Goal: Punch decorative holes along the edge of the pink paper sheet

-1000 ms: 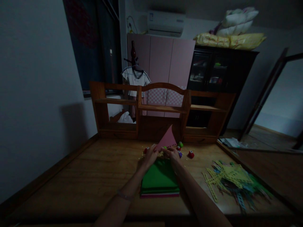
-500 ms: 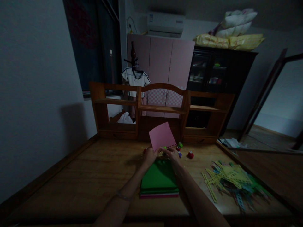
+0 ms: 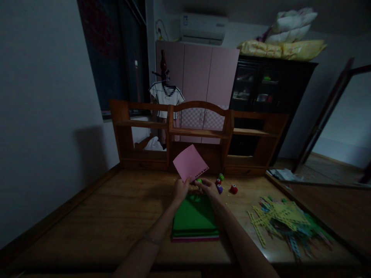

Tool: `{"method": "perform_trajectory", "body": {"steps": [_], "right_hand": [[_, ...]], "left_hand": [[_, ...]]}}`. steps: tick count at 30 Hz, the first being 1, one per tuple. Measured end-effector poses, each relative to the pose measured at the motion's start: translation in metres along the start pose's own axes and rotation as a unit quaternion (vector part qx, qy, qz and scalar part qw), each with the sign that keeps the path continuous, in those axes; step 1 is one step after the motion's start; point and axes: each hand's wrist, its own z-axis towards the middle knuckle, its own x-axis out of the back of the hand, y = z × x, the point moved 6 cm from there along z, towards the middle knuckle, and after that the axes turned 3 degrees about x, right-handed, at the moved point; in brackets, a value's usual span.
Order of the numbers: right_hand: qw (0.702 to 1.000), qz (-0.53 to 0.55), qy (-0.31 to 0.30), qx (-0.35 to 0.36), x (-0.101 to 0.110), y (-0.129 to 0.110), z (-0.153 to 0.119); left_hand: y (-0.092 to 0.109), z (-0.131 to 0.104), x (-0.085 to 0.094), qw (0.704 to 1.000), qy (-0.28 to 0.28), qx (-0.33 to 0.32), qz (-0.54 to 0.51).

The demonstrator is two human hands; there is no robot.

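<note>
The left hand is pinching the lower corner of a square pink paper sheet, tilting up just beyond a green-topped sheet stack. The right hand is seemingly grasping a small green plastic punch, dimly visible. Holes are already lining the sheet's lower-right edge; the upper edges are showing plain.

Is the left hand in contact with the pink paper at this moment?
Touching. The head view shows the left hand with its thumb lying over the lower edge of the pink paper, holding it up.
</note>
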Motion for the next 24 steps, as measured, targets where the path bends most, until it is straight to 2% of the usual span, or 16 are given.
{"method": "perform_trajectory", "body": {"steps": [6,17,24], "right_hand": [[1.000,0.013,0.010,-0.025,0.003,0.006,0.003],[0.988,0.116,0.066,-0.075,0.010,0.021,0.008],[0.982,0.168,0.028,-0.088,0.004,0.020,0.011]], "left_hand": [[-0.004,0.003,0.001,0.999,0.012,-0.006,-0.034],[0.000,0.000,0.001,0.999,-0.009,0.010,-0.033],[0.000,-0.001,0.001,0.999,-0.005,0.017,-0.038]]}}
